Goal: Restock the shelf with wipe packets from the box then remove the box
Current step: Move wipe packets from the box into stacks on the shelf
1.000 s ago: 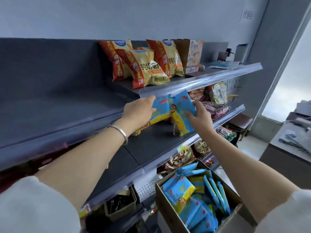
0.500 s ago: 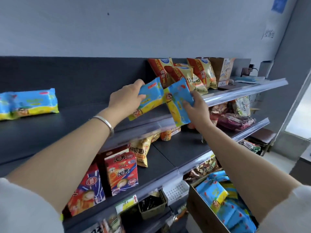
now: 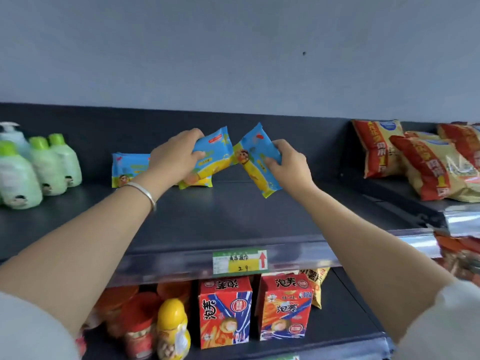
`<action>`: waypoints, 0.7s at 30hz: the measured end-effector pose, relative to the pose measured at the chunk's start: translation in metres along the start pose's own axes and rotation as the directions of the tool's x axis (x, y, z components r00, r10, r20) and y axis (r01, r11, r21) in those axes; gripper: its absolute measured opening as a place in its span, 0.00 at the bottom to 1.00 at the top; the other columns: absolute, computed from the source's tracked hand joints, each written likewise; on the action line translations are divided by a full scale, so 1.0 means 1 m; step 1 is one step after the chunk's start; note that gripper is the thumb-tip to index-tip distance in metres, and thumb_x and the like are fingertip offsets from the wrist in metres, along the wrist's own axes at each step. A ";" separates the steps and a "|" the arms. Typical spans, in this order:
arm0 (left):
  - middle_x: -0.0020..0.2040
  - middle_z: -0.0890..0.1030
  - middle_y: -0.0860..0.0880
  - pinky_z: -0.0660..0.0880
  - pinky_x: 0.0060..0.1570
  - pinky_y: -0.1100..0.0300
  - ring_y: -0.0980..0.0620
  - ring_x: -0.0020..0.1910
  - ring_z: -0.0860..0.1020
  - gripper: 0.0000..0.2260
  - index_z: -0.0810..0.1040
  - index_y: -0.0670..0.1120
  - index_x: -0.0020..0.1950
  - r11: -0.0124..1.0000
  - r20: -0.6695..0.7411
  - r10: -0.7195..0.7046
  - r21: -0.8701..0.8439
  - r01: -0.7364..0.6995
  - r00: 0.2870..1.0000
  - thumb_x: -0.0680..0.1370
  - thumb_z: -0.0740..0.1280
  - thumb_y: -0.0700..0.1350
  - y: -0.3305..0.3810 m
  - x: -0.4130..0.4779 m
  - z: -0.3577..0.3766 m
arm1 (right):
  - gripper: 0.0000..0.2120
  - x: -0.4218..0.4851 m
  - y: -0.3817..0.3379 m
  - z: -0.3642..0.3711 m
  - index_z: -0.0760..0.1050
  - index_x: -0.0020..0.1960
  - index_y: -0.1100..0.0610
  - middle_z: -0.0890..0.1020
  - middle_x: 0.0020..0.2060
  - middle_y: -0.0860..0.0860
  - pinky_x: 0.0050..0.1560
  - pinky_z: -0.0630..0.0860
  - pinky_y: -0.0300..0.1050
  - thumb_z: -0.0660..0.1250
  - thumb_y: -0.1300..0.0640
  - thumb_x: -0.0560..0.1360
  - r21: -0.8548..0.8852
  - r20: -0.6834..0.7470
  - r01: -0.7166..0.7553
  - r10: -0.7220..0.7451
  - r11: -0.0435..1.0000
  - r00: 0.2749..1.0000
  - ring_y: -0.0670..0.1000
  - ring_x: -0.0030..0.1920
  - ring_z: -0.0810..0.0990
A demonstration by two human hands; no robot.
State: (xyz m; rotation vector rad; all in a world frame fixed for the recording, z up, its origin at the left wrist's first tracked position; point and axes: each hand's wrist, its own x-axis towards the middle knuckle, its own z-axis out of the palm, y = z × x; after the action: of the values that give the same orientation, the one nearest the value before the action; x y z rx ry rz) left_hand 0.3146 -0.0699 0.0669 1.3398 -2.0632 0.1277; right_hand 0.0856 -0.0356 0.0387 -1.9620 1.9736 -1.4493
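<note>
Fingers [image 3: 193, 133] of our left hand [image 3: 174, 157] are curling round one wipe packet [image 3: 217, 149] over the dark shelf [image 3: 233, 219], and our right hand [image 3: 289, 166] is clutching a second packet [image 3: 255, 154], tilted. A third packet [image 3: 130, 170] is lying further left

Both arms were stretched forward, bare forearms converging toward the back edge of the shelf [image 3: 233, 216], with white sleeves [image 3: 31, 331] pushed up near the elbows. Left hand [image 3: 176, 154], silver bangle [image 3: 141, 190] on its wrist, gripped the left wipe packet [image 3: 215, 149] with fingers curled over its top and thumb on the front. Right hand [image 3: 288, 165] gripped the tilted right wipe packet [image 3: 255, 157] by its right side; the hands were near each other but apart.
</note>
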 end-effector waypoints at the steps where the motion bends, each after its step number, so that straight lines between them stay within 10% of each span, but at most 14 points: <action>1: 0.54 0.75 0.51 0.67 0.44 0.54 0.48 0.52 0.74 0.08 0.71 0.50 0.58 0.999 -0.002 -0.022 0.028 0.022 1.000 0.79 0.61 0.47 -0.013 0.004 -0.002 | 0.14 0.010 -0.004 0.012 0.70 0.61 0.50 0.79 0.47 0.48 0.47 0.79 0.52 0.63 0.54 0.76 -0.014 0.036 0.028 -0.027 1.000 0.999 0.54 0.46 0.80; 13: 0.57 0.78 0.49 0.65 0.55 0.51 0.44 0.57 0.73 0.10 0.71 0.50 0.60 0.928 0.012 -0.226 0.307 0.212 0.974 0.79 0.63 0.45 -0.141 0.015 -0.007 | 0.16 0.081 -0.048 0.128 0.69 0.64 0.46 0.79 0.56 0.48 0.56 0.65 0.50 0.63 0.52 0.77 -0.329 0.431 0.473 -0.316 0.817 0.845 0.54 0.57 0.74; 21: 0.60 0.76 0.51 0.62 0.58 0.52 0.48 0.60 0.71 0.13 0.69 0.53 0.64 0.939 0.194 -0.146 0.337 0.074 0.970 0.79 0.62 0.47 -0.167 0.033 0.005 | 0.16 0.092 -0.059 0.152 0.66 0.65 0.46 0.78 0.57 0.49 0.60 0.62 0.54 0.62 0.52 0.79 -0.384 0.496 0.444 -0.225 0.809 0.839 0.54 0.60 0.71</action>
State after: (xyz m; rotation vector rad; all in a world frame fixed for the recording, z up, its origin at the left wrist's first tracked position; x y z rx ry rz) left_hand 0.4444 -0.1756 0.0380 1.7360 -2.2089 0.2992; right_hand 0.2001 -0.1839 0.0386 -2.6684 1.9632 -0.4487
